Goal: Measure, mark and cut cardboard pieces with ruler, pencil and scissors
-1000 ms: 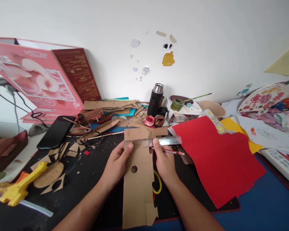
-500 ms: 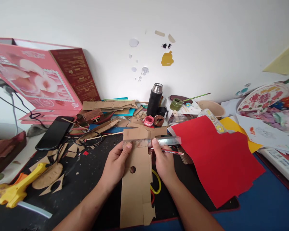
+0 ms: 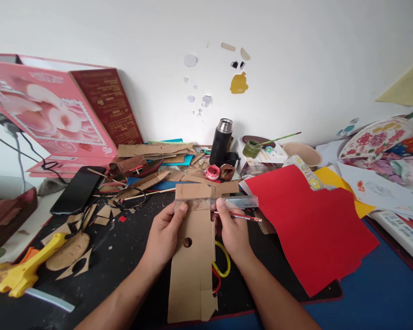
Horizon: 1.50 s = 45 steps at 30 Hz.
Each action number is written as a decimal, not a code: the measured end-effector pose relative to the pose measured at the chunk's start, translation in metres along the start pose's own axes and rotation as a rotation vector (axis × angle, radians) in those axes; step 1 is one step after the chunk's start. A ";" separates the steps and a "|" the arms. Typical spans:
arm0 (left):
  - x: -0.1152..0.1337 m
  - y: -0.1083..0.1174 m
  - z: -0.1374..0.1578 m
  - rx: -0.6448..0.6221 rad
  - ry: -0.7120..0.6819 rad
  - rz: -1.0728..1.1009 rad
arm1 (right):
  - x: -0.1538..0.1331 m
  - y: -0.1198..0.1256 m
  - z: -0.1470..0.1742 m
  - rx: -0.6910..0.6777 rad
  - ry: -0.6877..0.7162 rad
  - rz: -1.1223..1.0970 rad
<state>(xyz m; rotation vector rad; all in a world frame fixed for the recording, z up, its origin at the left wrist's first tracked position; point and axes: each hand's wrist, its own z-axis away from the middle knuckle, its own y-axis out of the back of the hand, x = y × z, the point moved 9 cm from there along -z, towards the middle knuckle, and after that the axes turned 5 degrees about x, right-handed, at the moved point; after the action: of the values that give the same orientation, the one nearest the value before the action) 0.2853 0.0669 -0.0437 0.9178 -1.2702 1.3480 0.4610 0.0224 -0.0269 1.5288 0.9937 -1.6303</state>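
A long piece of brown cardboard (image 3: 192,275) with one round hole stands in front of me, a clear ruler (image 3: 242,201) lying across its upper part. My left hand (image 3: 167,233) is closed on the cardboard's left edge, its thumb pressing the ruler's left end. With its thumb on the ruler's middle, my right hand (image 3: 234,231) is closed too; a slim red pen or pencil (image 3: 246,216) sticks out to the right from under that thumb. The fingers behind the cardboard are mostly hidden. Behind its right edge, scissors with yellow and red handles (image 3: 227,259) show partly.
Red paper (image 3: 323,229) covers the right side. At left lie a yellow glue gun (image 3: 30,270), a phone (image 3: 77,190) and cardboard scraps (image 3: 69,252). A black flask (image 3: 220,142), a red paint pot (image 3: 212,172) and a green paint jar (image 3: 252,149) stand at the back.
The cardboard's lower end has swung slightly left, showing more of the scissors' handles. The ruler has shifted a little left; both hands keep their hold.
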 end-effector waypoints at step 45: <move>-0.001 -0.001 0.001 -0.007 0.025 0.007 | 0.001 0.001 -0.001 -0.003 -0.001 0.055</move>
<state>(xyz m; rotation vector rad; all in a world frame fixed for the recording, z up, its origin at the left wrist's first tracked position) 0.2867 0.0662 -0.0439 0.8898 -1.2588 1.3554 0.4621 0.0224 -0.0276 1.5403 0.9445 -1.5904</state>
